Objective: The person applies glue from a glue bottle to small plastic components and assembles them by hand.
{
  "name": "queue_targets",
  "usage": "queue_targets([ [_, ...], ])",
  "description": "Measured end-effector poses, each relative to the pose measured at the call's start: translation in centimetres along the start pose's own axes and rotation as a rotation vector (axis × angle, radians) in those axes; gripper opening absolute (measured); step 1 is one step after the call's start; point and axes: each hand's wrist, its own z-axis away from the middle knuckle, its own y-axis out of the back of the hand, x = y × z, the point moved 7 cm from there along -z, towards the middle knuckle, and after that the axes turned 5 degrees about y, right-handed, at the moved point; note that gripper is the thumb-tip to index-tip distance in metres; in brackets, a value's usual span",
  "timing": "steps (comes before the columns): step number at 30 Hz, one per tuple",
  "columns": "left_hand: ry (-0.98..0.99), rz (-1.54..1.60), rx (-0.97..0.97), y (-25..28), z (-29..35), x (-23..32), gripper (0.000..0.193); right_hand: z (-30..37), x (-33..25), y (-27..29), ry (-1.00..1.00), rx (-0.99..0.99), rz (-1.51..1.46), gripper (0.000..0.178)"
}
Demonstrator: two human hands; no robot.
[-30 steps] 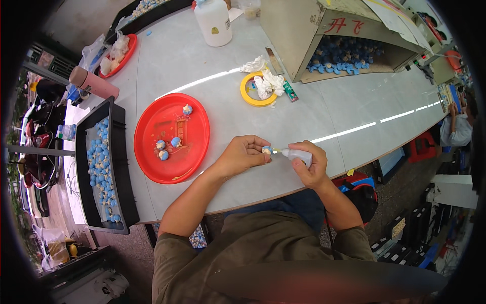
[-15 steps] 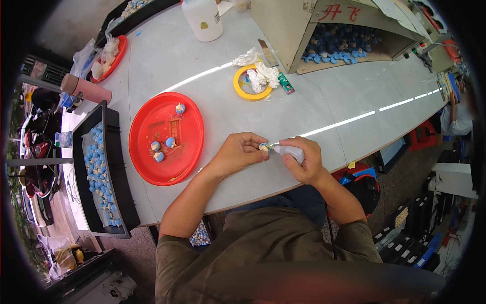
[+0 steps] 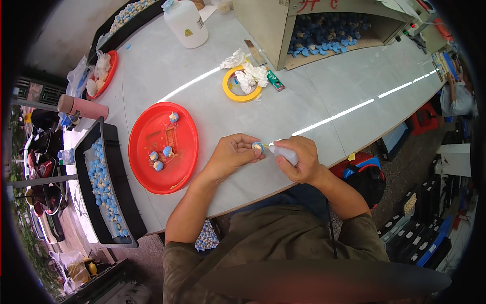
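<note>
Since the earlier frame, the hands and most things on the pale grey bench [image 3: 228, 119] have slid a little leftward in view — likely a turn of the camera — while the four small blue-and-cream balls [image 3: 167, 151] keep their arrangement. Nearest, the left grip [image 3: 230, 156] pinches one blue-and-cream ball [image 3: 257, 146] between thumb and fingers; just to its right, the right grip [image 3: 304, 161] is wrapped round a small translucent plastic bottle [image 3: 287, 154], its thin nozzle at the ball's edge. Whether they touch I cannot tell; this ball looks still in progress. Left of the left grip, the round red plastic dish [image 3: 142, 126] bears those four loose balls. Farther left, a long black plastic tray [image 3: 125, 190] holds many similar pieces, and far ahead to the right a beige box [image 3: 258, 30] shelters a heap of blue pieces [image 3: 321, 40]. One ball in hand, then, and four in the dish — which groups are finished and which are left, the view does not settle.
</note>
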Motion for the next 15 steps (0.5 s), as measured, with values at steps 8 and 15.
queue_targets([
  [8, -0.006, 0.006, 0.029, 0.2, 0.0, 0.0, 0.028, -0.1, -0.7, 0.1, 0.053, 0.018, 0.064, 0.024],
  [15, -0.003, -0.019, 0.057, 0.1, 0.0, 0.1, 0.028, 0.1, -1.6, 0.2, 0.114, -0.015, 0.146, 0.025],
])
